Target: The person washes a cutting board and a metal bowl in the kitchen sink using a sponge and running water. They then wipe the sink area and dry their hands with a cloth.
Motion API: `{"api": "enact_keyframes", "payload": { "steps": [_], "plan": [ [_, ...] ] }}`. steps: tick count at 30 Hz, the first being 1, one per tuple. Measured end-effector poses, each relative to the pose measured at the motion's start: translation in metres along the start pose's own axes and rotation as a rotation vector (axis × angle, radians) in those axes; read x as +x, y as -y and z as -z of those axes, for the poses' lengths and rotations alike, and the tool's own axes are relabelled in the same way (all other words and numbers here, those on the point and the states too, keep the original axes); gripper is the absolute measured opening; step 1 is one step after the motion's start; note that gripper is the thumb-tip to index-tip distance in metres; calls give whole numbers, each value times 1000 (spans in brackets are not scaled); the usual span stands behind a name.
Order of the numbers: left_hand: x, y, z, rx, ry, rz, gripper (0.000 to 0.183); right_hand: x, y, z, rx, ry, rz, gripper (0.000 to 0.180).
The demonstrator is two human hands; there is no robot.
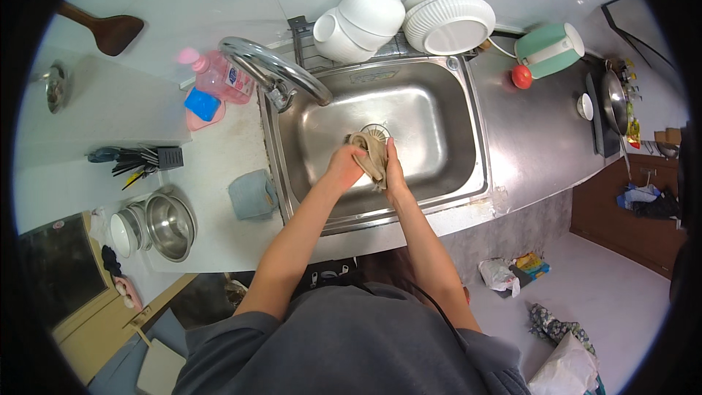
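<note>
A beige cloth [371, 154] is bunched between my two hands over the stainless steel sink [433, 164]. My left hand [347, 163] grips it from the left side, its fingers curled into the folds. From the right, my right hand [395, 170] presses against the cloth with fairly straight fingers. Below the cloth, the drain strainer [376, 130] shows in part. The chrome faucet [279, 68] arches over the sink's back left corner; no water stream is visible from it. Folded on the counter left of the sink lies a grey-blue cloth [253, 195].
White bowls [362, 19] and plates [449, 22] stand on a rack behind the sink. A pink soap bottle [225, 77] and blue sponge [202, 103] sit at left, near metal bowls [169, 226]. On the right counter are a tomato [521, 77] and a green kettle [548, 50].
</note>
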State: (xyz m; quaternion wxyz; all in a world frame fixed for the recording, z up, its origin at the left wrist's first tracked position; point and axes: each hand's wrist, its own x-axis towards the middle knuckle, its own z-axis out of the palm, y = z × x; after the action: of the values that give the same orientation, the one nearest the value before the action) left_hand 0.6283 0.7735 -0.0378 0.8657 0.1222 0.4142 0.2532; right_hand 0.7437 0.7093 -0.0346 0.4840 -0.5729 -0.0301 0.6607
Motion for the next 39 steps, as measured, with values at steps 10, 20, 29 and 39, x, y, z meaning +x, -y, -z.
{"api": "enact_keyframes", "payload": {
  "steps": [10,20,29,39],
  "plan": [
    [-14,-16,17,628,-181,-10,29,-9,-9,-9,252,155,-271,23],
    [34,26,24,-584,809,72,60,-46,22,-44,1267,492,-422,31],
    [64,-20,16,560,-9,374,18,13,-11,-18,-26,249,-371,18],
    [87,10,55,531,-518,183,31,50,-74,-42,-1263,-412,219,16]
  ]
}}
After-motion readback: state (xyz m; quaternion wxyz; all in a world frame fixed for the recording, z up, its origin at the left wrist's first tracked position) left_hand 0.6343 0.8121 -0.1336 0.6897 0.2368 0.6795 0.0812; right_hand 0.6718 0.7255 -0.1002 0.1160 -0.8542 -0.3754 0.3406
